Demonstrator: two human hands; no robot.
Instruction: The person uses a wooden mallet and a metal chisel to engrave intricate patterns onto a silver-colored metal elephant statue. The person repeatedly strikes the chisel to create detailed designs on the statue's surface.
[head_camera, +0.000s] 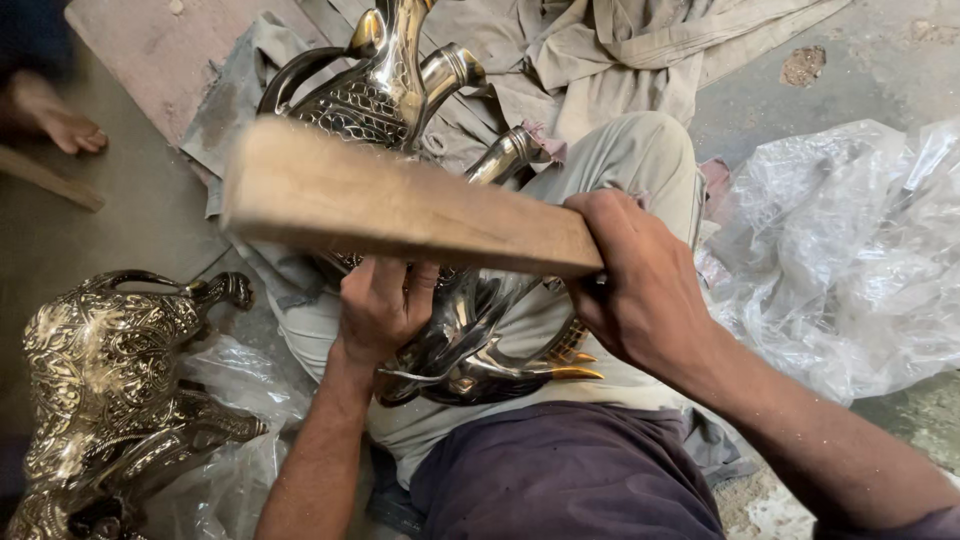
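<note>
My right hand (640, 285) grips one end of a flat wooden block (400, 205), held level above my lap and blurred at its left end. Under the block, my left hand (385, 305) holds a shiny silver metal animal figure (470, 330) with gold-tipped horns, which rests on my grey-trousered legs. The figure's engraved body and legs (395, 90) stick out beyond the block toward the top of the view.
A second engraved golden-silver animal figure (110, 370) lies on clear plastic at the lower left. Crumpled clear plastic sheeting (850, 250) lies at the right. Grey cloth (600, 45) covers the floor ahead. Another person's bare foot (55, 120) is at the upper left.
</note>
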